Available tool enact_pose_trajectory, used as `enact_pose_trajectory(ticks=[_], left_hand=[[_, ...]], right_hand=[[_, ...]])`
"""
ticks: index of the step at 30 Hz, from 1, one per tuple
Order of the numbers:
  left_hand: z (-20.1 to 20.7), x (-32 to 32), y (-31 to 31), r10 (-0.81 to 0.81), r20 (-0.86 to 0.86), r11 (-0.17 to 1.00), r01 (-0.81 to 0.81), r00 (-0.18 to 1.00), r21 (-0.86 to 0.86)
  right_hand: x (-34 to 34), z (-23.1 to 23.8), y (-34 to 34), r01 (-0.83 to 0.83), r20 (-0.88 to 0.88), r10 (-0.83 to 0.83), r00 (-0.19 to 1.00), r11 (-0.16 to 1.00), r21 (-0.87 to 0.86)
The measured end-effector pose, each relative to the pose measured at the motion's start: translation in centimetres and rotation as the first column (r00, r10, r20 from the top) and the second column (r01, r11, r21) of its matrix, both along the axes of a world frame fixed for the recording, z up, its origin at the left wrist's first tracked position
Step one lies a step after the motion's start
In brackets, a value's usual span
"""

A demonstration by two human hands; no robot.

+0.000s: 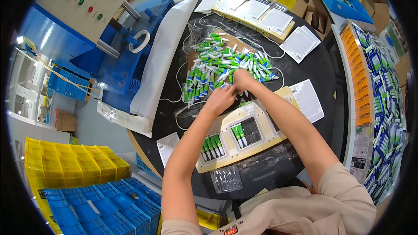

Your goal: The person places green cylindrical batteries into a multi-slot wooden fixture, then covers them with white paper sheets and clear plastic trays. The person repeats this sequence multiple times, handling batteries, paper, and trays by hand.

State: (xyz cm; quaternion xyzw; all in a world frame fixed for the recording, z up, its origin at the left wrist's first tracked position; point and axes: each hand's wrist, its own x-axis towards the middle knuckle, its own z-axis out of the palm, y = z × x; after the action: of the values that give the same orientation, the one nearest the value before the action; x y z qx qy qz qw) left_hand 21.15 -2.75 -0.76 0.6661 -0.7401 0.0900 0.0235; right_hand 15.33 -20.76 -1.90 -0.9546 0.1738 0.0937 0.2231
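Observation:
A heap of small green and white tubes [204, 67] with blue bands lies on brown cardboard on a round black table. At its near edge my left hand [220, 99] is closed, fingers curled around something I cannot make out. My right hand [244, 80] meets it there, pinching a tube whose white tip shows below the fingers. Nearer to me is a cream fixture [230, 153] with windows. Several tubes [212, 146] fill its left window; two tubes [239, 135] lie side by side in the clear blister of the middle one. My right forearm partly covers the right window.
An empty clear blister [226, 179] lies before the fixture. White cards [307, 101] sit at its right, another card [167, 146] at its left. Beyond the heap stands a second fixture [261, 28] topped with cards. White cords cross the table. A blue machine [126, 67] stands left.

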Motion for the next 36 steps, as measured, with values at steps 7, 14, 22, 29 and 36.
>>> enact_pose_trajectory(ticks=[7,14,22,29,36], left_hand=[[3.5,-3.4,5.9,0.338,-0.626,0.806,-0.56,0.703,-0.194],[2.8,-16.5,9.5,0.108,-0.991,0.485,-0.874,0.084,-0.021],[-0.1,-20.0,7.7,0.303,-0.604,0.602,-0.64,0.737,-0.478],[-0.5,-21.1,8.1,0.337,-0.568,0.693,-0.606,0.751,-0.391],[-0.7,-20.9,8.1,0.308,-0.532,0.637,-0.586,0.789,-0.5]], right_hand=[[-13.5,4.9,1.8,-0.094,0.529,-0.104,0.842,0.938,0.334],[-22.5,3.1,7.7,-0.369,0.649,0.474,0.596,0.879,-0.303],[-21.7,1.8,8.6,-0.351,0.613,0.447,0.651,0.894,-0.28],[-19.2,3.4,6.4,-0.204,0.687,0.209,0.696,0.975,-0.09],[-15.8,4.5,5.9,-0.129,0.642,0.087,0.762,0.991,0.019]])
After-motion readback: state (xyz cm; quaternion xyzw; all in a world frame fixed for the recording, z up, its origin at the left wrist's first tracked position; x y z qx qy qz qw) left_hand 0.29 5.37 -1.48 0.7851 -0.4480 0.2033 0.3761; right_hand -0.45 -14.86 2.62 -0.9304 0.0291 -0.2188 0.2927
